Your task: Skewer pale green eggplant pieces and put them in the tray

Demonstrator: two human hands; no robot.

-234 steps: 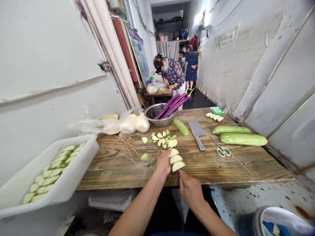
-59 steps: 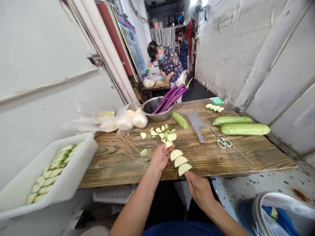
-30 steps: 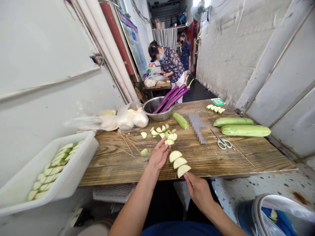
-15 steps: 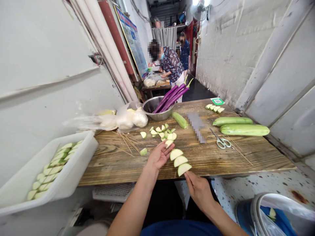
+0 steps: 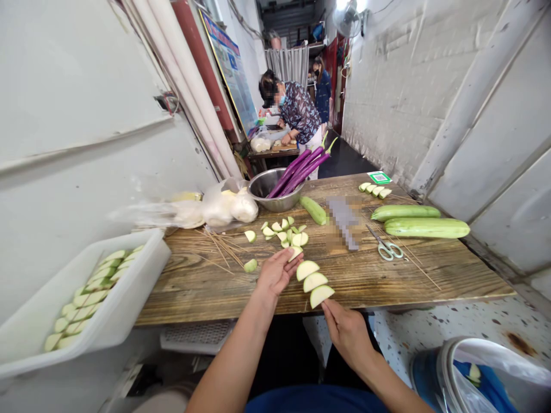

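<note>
In my left hand (image 5: pixel 275 274), a half-round zucchini slice (image 5: pixel 295 253) is pinched between thumb and fingers. My right hand (image 5: pixel 348 328) is closed at the near end of a skewer, whose stick is mostly hidden. Three half-round zucchini slices (image 5: pixel 315 281) sit in a row on that skewer, pointing toward the slice in my left hand. Just beyond my left hand lies a loose pile of cut zucchini pieces (image 5: pixel 282 225). A small end piece (image 5: pixel 250 265) rests left of my fingers. Thin bamboo skewers (image 5: pixel 219 245) are scattered farther left.
At left stands a white tub (image 5: pixel 150 252) with skewered slices. A metal bowl (image 5: pixel 275 201) holds purple eggplants (image 5: pixel 297 175), beside bagged white food (image 5: pixel 232 205). Rightward lie a blurred-out tool (image 5: pixel 343 221), scissors (image 5: pixel 387 248) and whole zucchini (image 5: pixel 426 227). A lined bucket (image 5: pixel 450 367) stands lower right. Two people are beyond.
My hands hold almost the same pose, with the same slices. The view has shifted very slightly. The nearer person's hand at the far table has moved a little.
</note>
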